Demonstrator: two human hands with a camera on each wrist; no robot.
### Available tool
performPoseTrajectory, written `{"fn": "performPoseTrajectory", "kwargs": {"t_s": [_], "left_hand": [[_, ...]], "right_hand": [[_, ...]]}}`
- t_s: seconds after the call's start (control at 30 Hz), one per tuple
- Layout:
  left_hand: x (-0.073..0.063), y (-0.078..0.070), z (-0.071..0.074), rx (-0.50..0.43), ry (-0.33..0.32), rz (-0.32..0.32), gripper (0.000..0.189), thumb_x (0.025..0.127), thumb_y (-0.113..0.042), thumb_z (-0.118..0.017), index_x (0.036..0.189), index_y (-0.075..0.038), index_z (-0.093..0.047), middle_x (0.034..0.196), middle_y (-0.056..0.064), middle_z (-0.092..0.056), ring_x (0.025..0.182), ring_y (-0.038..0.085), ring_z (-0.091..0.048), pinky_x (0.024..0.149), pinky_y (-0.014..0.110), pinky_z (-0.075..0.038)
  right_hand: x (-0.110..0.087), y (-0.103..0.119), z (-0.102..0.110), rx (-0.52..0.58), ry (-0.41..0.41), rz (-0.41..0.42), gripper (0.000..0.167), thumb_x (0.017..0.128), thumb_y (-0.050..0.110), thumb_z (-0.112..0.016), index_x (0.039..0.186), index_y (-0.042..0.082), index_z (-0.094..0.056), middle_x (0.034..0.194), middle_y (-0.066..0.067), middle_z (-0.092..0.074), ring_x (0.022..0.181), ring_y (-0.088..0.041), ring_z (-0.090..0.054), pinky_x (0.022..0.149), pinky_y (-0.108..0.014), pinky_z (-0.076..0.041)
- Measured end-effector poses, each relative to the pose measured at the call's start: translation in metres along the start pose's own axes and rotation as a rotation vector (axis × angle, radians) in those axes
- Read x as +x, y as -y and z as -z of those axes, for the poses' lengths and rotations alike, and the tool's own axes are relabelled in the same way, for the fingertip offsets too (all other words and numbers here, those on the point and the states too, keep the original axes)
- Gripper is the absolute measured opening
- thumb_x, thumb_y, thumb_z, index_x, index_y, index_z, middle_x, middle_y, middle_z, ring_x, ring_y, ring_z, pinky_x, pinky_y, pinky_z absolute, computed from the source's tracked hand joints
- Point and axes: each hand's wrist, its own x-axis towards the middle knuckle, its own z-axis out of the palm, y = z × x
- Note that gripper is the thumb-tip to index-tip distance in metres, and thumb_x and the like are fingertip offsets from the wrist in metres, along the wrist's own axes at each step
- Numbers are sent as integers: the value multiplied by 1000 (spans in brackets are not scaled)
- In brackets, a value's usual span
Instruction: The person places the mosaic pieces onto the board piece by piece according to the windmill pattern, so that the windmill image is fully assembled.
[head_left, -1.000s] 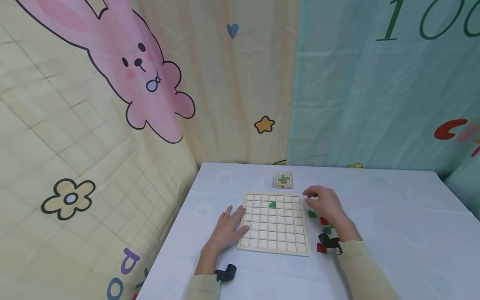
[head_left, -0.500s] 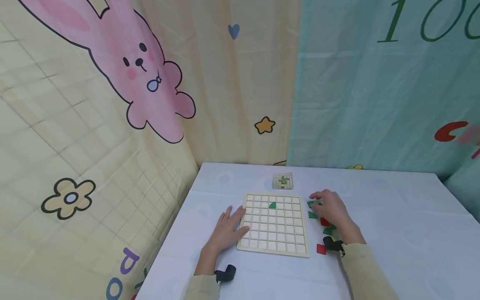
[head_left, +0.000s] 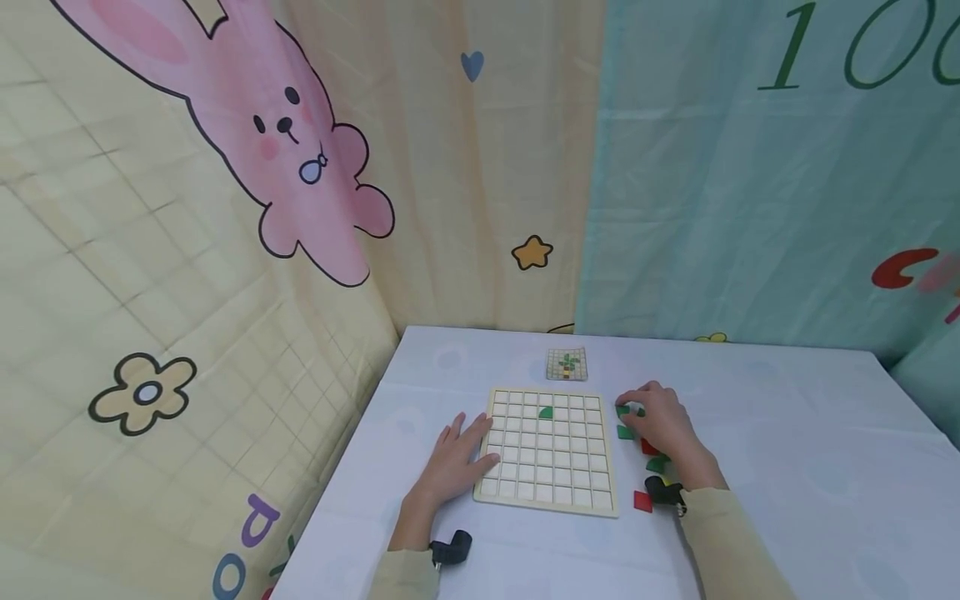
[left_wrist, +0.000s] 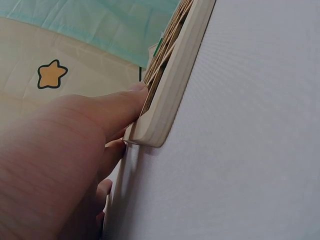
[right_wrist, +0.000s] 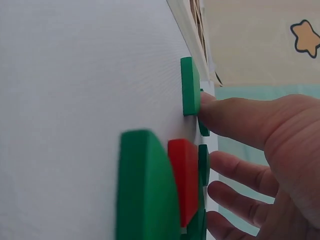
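A pale wooden grid board [head_left: 547, 510] lies flat, with one quarter-round green tile [head_left: 546, 413] in an upper square. My left hand [head_left: 453, 458] rests at the board's left edge, fingers spread; in the left wrist view its thumb [left_wrist: 122, 107] lies on the frame. Right of the board, my right hand [head_left: 663, 421] is down at the loose tiles, thumb and forefinger closed about a green tile [head_left: 622, 410]. In the right wrist view the thumb [right_wrist: 235, 117] covers much of that tile [right_wrist: 204, 129], and the other fingers hang loosely bent. The forefinger is hidden there.
Beside the board lie another green tile [head_left: 625, 432], red tiles [head_left: 642, 501] and more green ones [head_left: 657, 464], partly under the right hand and wrist. A small pattern card [head_left: 566, 364] lies behind the board on the white table [head_left: 787, 467]. Printed curtains [head_left: 465, 167] hang behind.
The right hand first drew back right from the board's upper right corner, uncovering green tiles, then settled with thumb and forefinger around one. The left hand stays at the board's edge.
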Motion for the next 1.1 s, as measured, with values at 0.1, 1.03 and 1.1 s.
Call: {"fn": "performPoseTrajectory", "kwargs": {"t_s": [0.1,1.03,1.1], "left_hand": [[1,2,-1,11,4,5,69,100,-51,-55,158,-18,-37,164,0,-30,154,32,-7,122,53,-7],[4,4,-3,19,7,17,69,100,-52,-54,158,-19,-36,164,-2,-29,154,30,-7,123,52,-6],[3,3,-3,27,9,19,69,100,-52,-54,158,-20,-36,164,-2,-29,154,30,-7,123,51,-6]], "right_hand": [[0,1,1,12,-1,-7,24,88,18,-79,111,15,-76,113,-19,-56,101,-38,-48,79,-51,-50],[-6,9,14,210,21,-32,20,92,8,-70,111,10,-74,95,-6,-67,84,-24,-57,69,-33,-54],[-6,11,15,205,22,-30,20,92,8,-69,110,11,-74,96,-6,-67,84,-24,-56,70,-33,-55]]}}
